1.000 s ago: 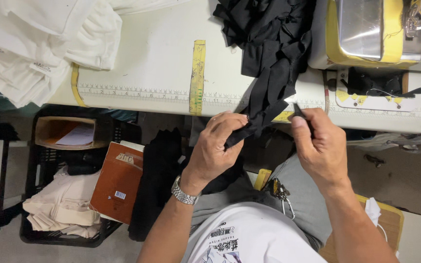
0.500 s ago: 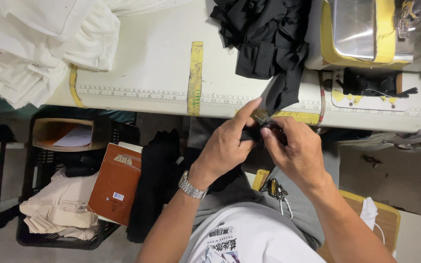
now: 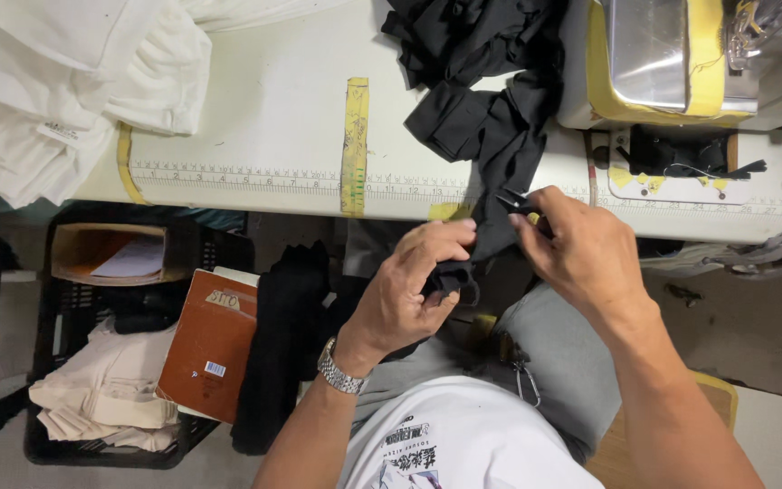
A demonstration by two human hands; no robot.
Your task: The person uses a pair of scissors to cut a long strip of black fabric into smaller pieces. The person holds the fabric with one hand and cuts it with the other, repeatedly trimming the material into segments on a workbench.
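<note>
Head view: both hands, left (image 3: 409,294) and right (image 3: 581,249), pinch black fabric strip (image 3: 500,181); black crate (image 3: 101,448) holds beige cloth (image 3: 92,389).

White folded cloth (image 3: 65,81) on table (image 3: 255,118); brown box (image 3: 205,349) beside crate (image 3: 56,362).

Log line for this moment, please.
left hand: grip on black fabric strip | right hand: small snips at strip | strip trails from sewing table

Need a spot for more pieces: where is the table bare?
Bare table lies between the white fabric stack and the black fabric pile, around the yellow tape strip. Right of the pile, the sewing machine crowds it.
</note>
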